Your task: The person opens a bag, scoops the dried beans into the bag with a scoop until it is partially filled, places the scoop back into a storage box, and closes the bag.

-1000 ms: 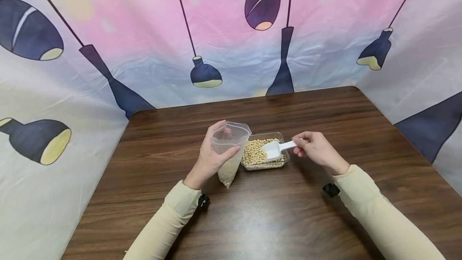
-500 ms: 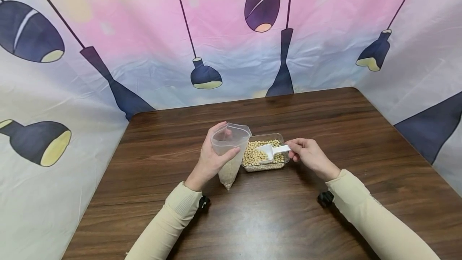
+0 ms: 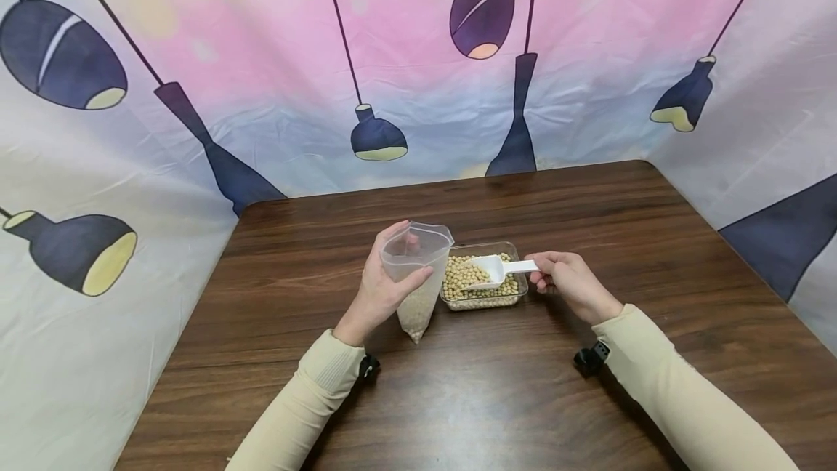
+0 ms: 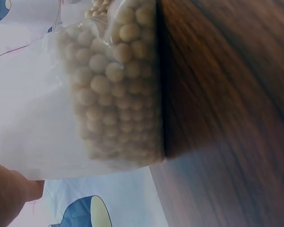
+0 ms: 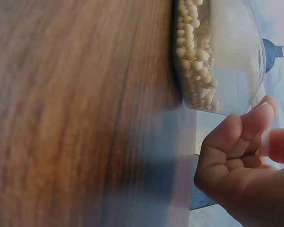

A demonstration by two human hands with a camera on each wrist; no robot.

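Observation:
My left hand (image 3: pixel 386 278) holds a clear plastic bag (image 3: pixel 421 296) by its upper part, thumb in front, and the bag's mouth gapes open. Round pale beans (image 4: pixel 113 90) fill the bag's lower part in the left wrist view, and its base stands on the table. Just right of the bag is a clear rectangular container (image 3: pixel 480 305) of the same beans (image 3: pixel 458 278). With thumb and fingers my right hand (image 3: pixel 569 278) pinches the handle of a white scoop (image 3: pixel 492 271), whose head sits at the beans in the container. How full the scoop is, I cannot tell.
A dark wood-grain table (image 3: pixel 314 238) carries everything. Its back edge meets a hanging cloth (image 3: pixel 281 137) printed with lamps, which also runs along both sides. A black wrist strap (image 3: pixel 591 358) shows under the right sleeve.
The right hand first pushed the scoop leftward and down into the beans, then drew it slightly back to the right. The left hand and the bag have hardly moved.

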